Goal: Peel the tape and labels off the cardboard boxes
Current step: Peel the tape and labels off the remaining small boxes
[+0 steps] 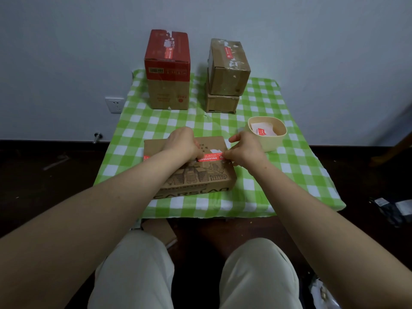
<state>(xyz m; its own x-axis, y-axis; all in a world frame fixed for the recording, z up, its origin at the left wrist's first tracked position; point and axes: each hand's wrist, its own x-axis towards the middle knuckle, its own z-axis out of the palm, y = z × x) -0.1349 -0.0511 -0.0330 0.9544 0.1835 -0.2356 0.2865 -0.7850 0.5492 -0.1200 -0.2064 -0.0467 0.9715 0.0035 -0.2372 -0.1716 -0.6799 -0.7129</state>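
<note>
the cloth [278, 166] is checked green and white; the flat box [200, 175] is brown with red tape [210, 156]; the tall box [167, 70] is red over brown.

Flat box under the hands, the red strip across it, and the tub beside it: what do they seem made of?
Flat box: brown cardboard, matte, with folded edges and dark printed line art.
Red strip: likely adhesive tape, plastic or paper, thin, printed with pale text, lying flat across the lid.
Tub: probably plastic, pale cream, with smooth walls and a rounded rim; another moulded material is possible.
</note>
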